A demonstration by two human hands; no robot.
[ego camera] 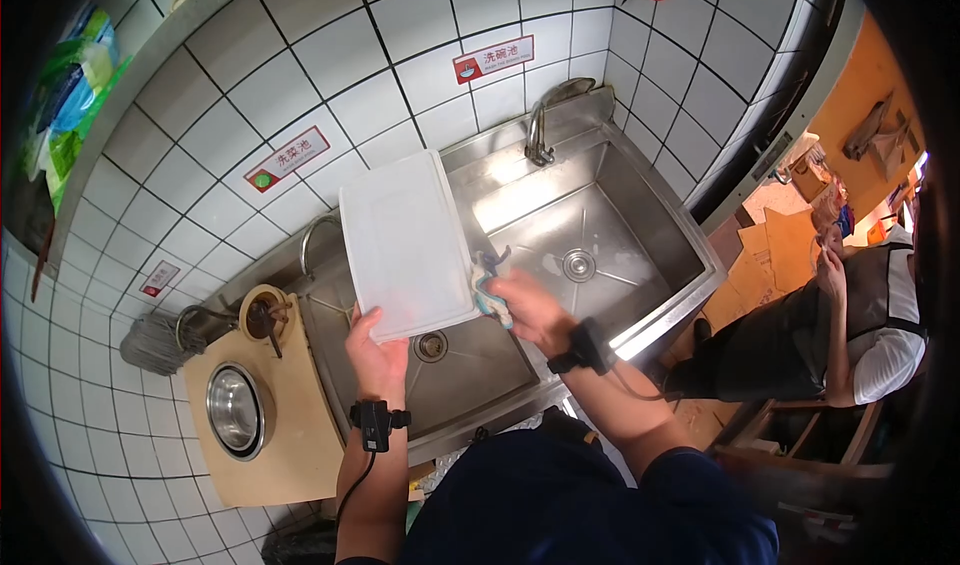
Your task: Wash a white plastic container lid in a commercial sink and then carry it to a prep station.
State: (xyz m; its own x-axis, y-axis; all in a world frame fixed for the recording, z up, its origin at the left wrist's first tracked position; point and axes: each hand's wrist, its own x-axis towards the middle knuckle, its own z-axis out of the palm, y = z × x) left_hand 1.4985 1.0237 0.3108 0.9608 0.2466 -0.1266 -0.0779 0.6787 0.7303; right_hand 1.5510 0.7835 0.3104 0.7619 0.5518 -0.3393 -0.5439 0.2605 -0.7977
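Note:
A white rectangular plastic lid or shallow tray point(409, 242) is held over a pair of stainless steel sinks. My left hand point(379, 351) grips its near left corner, thumb on top and fingers underneath. In my right hand point(525, 306) is a crumpled blue and white cloth point(491, 295), which touches the tray's right edge. The right sink basin point(630, 227) shows wet patches around its drain. Part of the left basin point(480, 370) lies under the tray. Both wrists wear black strapped devices with cables.
Nested steel bowls point(236, 411) and a tan container with utensils point(264, 314) sit on a board point(300, 445) at left. A faucet point(536, 134) rises behind the right basin, another point(307, 246) behind the left. At right stands a person in an apron point(780, 340).

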